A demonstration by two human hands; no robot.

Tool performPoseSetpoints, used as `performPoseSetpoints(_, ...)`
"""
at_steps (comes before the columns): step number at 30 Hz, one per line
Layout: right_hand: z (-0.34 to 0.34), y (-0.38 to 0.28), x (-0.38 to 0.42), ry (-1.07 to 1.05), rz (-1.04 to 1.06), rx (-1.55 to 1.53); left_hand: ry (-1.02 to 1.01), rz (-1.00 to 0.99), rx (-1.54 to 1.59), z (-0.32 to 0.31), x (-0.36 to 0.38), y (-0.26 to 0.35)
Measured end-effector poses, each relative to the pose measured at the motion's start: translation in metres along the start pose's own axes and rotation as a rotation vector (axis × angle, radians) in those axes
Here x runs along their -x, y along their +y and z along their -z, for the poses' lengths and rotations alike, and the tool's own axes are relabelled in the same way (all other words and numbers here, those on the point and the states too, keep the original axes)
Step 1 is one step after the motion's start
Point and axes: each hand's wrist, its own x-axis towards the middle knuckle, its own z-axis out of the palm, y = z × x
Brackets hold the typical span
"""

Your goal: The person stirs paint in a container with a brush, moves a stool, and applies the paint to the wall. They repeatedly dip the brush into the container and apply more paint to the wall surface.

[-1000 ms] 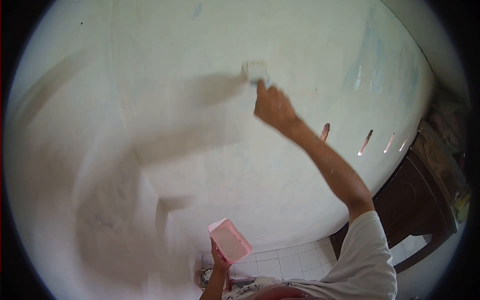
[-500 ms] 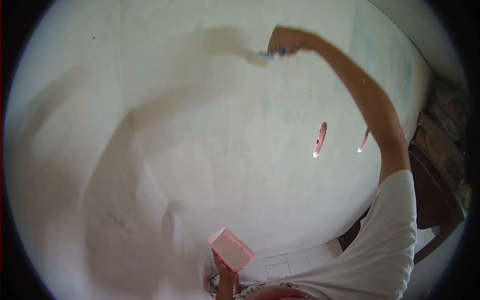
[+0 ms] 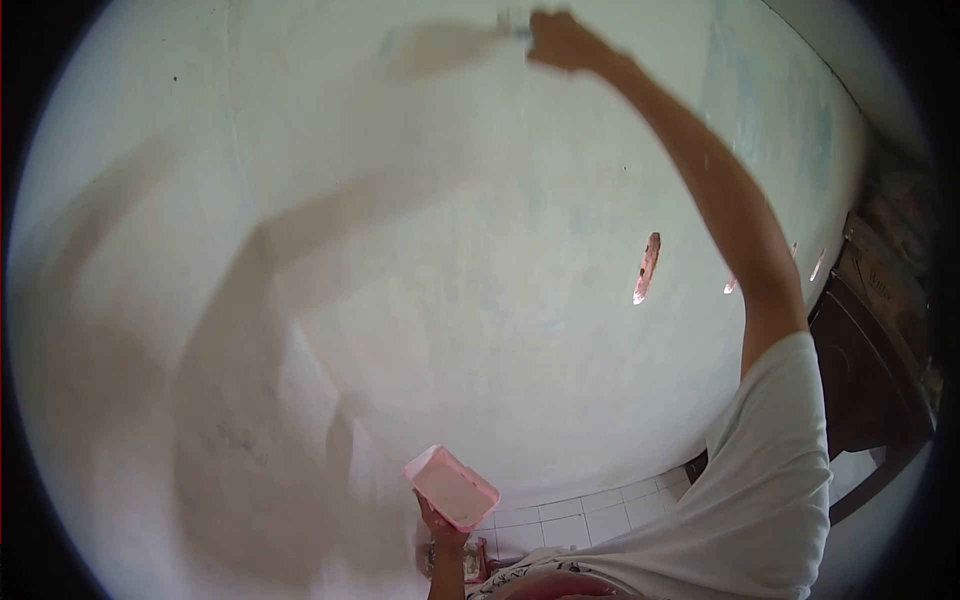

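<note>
My right hand [image 3: 562,42] is raised high on the pale wall [image 3: 470,290], its fingers closed round a paintbrush [image 3: 508,22]. Only a bit of the brush's head and blue-white handle shows left of the knuckles; the rest is hidden in the hand. Low in the view, my left hand [image 3: 443,522] grips a pink rectangular plastic tub [image 3: 468,520] from below and its side. The tub is tilted in view and has a smooth pale layer in it that looks like paint.
Slots [image 3: 647,268] are cut through the wall on the right. A dark brown piece of furniture [image 3: 865,370] with a cardboard box [image 3: 885,280] on it stands at the far right. White tiles [image 3: 565,533] run along the floor, and a partly hidden container [image 3: 455,560] sits below the tub.
My right hand has moved up the wall with the brush, and its shadow has risen too. The tub in my left hand has shifted slightly up and left in view.
</note>
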Motion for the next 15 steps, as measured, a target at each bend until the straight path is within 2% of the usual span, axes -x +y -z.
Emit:
performPoseSetpoints(1,-0.009,-0.027,0.041,0.024,0.104,0.003,0.022,-0.003,0.011,-0.002,-0.001,0.001)
performPoseSetpoints(2,-0.026,-0.057,0.081,-0.021,-0.093,-0.043,0.029,0.0,0.012,-0.004,0.0,0.002)
performPoseSetpoints(3,-0.029,-0.088,0.122,-0.028,-0.161,-0.085,-0.002,-0.012,-0.037,-0.007,0.001,0.003)
performPoseSetpoints(4,-0.037,-0.102,0.155,-0.153,-0.088,0.003,-0.029,-0.018,-0.087,-0.008,0.005,0.006)
performPoseSetpoints(5,-0.064,-0.105,0.199,0.159,0.237,0.292,-0.019,-0.008,-0.085,-0.011,0.01,0.008)
performPoseSetpoints(7,-0.037,-0.13,0.222,-0.517,-0.026,-0.08,-0.016,0.048,-0.048,-0.015,0.012,0.013)
performPoseSetpoints(8,-0.029,-0.13,0.218,-0.521,-0.024,-0.076,-0.015,0.051,-0.043,-0.013,0.011,0.014)
performPoseSetpoints(10,-0.02,-0.117,0.201,-1.195,-0.347,-0.498,-0.041,0.071,-0.04,-0.008,0.011,0.015)
performPoseSetpoints(12,-0.021,-0.093,0.166,-0.957,-0.445,-0.5,-0.047,0.089,-0.005,-0.005,0.01,0.017)
performPoseSetpoints(13,-0.017,-0.068,0.135,-0.973,-0.407,-0.586,-0.052,0.111,0.023,-0.004,0.008,0.018)
performPoseSetpoints(14,0.002,-0.056,0.103,-0.865,-0.322,-0.621,-0.054,0.111,0.025,0.0,0.007,0.019)
performPoseSetpoints(15,0.018,-0.042,0.068,-0.812,-0.194,-0.522,-0.03,0.098,0.001,0.004,0.006,0.019)
